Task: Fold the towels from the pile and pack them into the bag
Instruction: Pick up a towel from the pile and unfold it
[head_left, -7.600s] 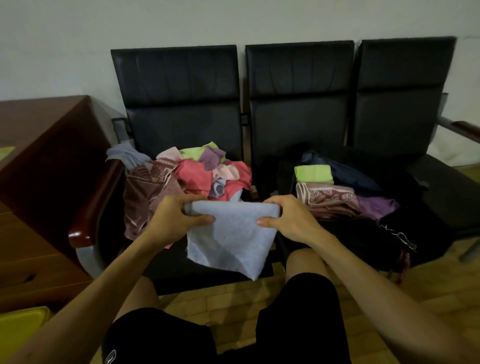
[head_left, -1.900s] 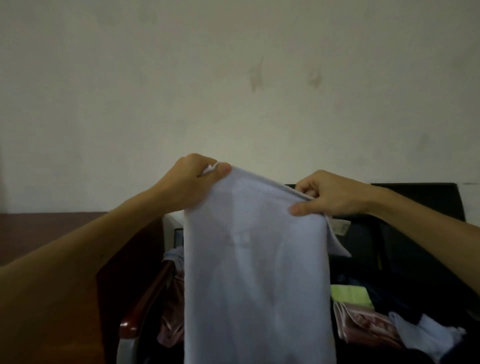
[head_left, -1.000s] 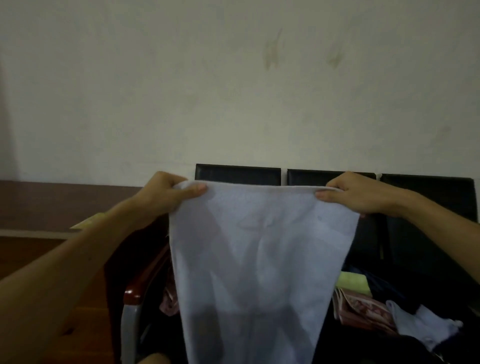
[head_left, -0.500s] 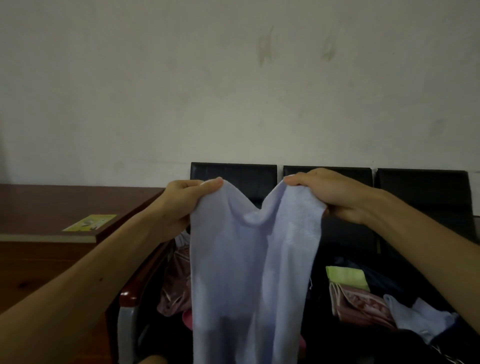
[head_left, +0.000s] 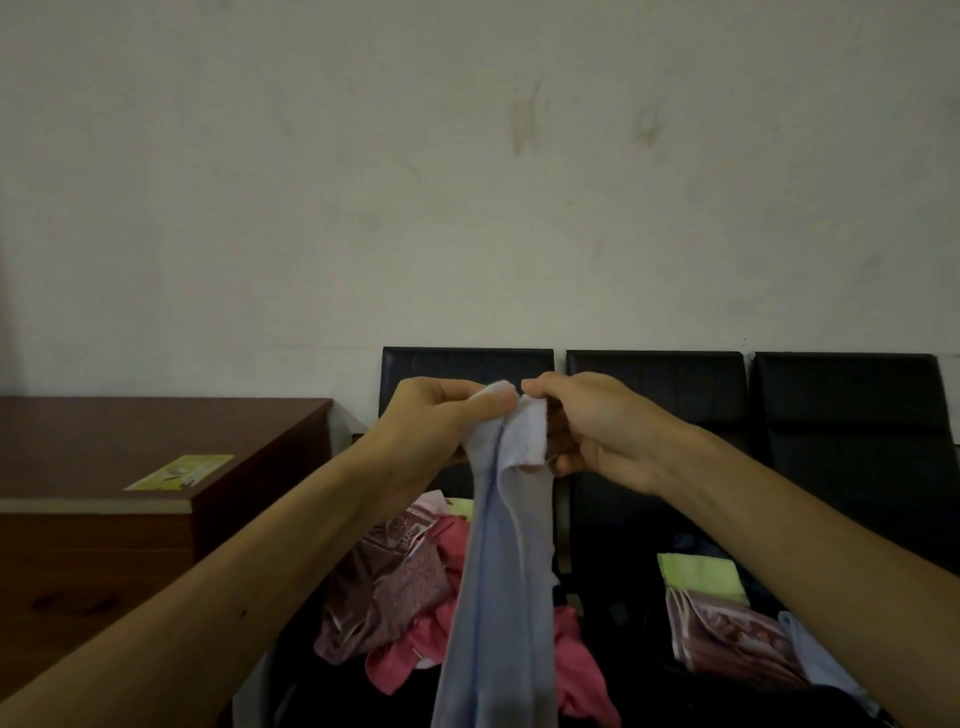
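Hanging from two hands, one pale blue towel (head_left: 498, 597) drops as a long doubled strip in front of the chairs, and its lower end runs out of the bottom of the view. The left hand (head_left: 441, 415) pinches one top corner between thumb and curled fingers. The right hand (head_left: 597, 431) pinches the other corner the same way. The two corners meet, so the thumbs nearly touch.

Behind them stand three black chair backs (head_left: 654, 395) in a row against one pale wall (head_left: 467, 208). On the left seat lies one loose pile (head_left: 405, 582) of mauve patterned cloth, pink cloth and a sliver of green, partly hidden behind the strip.

On the middle seat are three more towels close together. A folded green towel (head_left: 698, 574) touches a folded patterned towel (head_left: 727, 639), and a second pale towel (head_left: 815, 654) lies just to their right. The dark mass beneath them is too dim to make out.

At the left stands one brown wooden desk (head_left: 104, 452) with one yellow label (head_left: 179, 472) on top. Its print is too small to read.
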